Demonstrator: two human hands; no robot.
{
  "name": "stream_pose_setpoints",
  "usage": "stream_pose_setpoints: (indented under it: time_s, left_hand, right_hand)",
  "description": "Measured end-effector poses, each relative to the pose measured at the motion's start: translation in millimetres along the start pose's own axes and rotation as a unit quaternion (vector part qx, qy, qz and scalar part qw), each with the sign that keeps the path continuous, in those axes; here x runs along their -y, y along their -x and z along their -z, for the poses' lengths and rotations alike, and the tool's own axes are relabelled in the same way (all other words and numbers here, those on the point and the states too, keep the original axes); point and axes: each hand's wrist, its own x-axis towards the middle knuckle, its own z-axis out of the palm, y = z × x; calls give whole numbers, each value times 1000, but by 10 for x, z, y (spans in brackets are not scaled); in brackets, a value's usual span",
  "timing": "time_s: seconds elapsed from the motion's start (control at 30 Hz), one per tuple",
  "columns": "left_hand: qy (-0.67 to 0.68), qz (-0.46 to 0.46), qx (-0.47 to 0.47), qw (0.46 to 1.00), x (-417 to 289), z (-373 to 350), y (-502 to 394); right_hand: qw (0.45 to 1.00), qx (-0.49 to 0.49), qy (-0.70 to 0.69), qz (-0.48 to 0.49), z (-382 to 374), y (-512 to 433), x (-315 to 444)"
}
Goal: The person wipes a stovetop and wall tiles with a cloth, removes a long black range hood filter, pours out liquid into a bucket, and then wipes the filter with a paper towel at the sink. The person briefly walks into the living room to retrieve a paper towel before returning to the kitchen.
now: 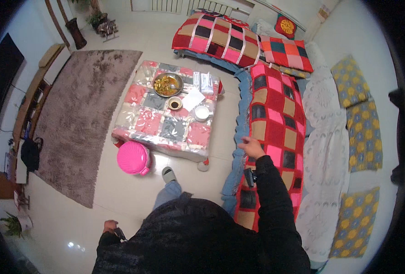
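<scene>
My right hand (253,147) reaches forward over the edge of the patchwork-covered sofa (278,127), empty, its fingers a little apart. A dark device (249,177) sits at that wrist. Low at my left side is my left hand (110,225), above the tiled floor; its fingers are too small to make out. Ahead stands a low table (147,120) under a patterned cloth and a shiny clear cover. On it are a metal bowl of food (166,83) with a utensil in it, a small bowl of dark liquid (175,103), a white cup (202,113) and white paper (193,99).
A pink lidded bin (133,157) stands at the table's near left corner. Beyond it lies a brown shaggy rug (82,102) beside a low TV cabinet (39,90). White packages (206,83) rest at the table's far right. Patterned cushions (365,137) line the sofa back.
</scene>
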Motion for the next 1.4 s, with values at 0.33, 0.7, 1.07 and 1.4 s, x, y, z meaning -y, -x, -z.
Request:
stream_pose_setpoints:
  time_s: [0.33,0.7,1.07,1.4]
  left_hand:
    - [634,161,-231,720,-1532,3901,-1353]
    - [186,217,117,951,-4432,2830,137]
    - [694,503,-219,466,-5254,3999,-218]
    - [661,462,-164,568,-4776,5039,-1324]
  right_hand:
    - [983,124,96,99,115,-3023,245]
    - [965,224,83,110,-1041,-6266,-455]
    - [988,77,-56,122,-706,-6240,-333]
    - [972,61,-203,104,-352,-6257,-155]
